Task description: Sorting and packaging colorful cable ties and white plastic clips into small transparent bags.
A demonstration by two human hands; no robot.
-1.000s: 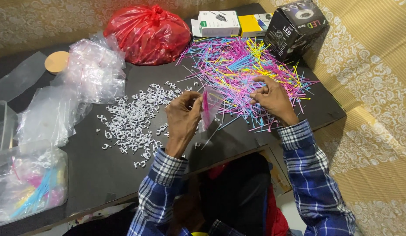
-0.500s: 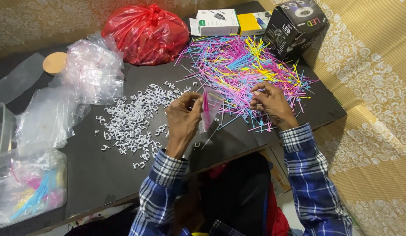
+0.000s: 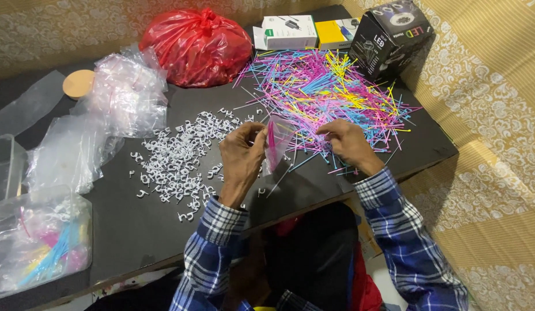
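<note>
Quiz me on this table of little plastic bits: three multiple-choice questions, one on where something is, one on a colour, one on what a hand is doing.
1. Where do the white clips lie?
A. Left of the coloured sticks
B. Inside the black box
C. On the floor

2. What colour is the tied bag at the far edge?
A. Green
B. Red
C. Blue

3. What is the left hand doing?
A. Resting flat and empty
B. Lifting the round wooden lid
C. Holding a small clear bag

Answers: 1 A, the clips spread over the dark table left of the sticks. 2 B, it is plainly red. 3 C, its fingers pinch the small clear bag.
</note>
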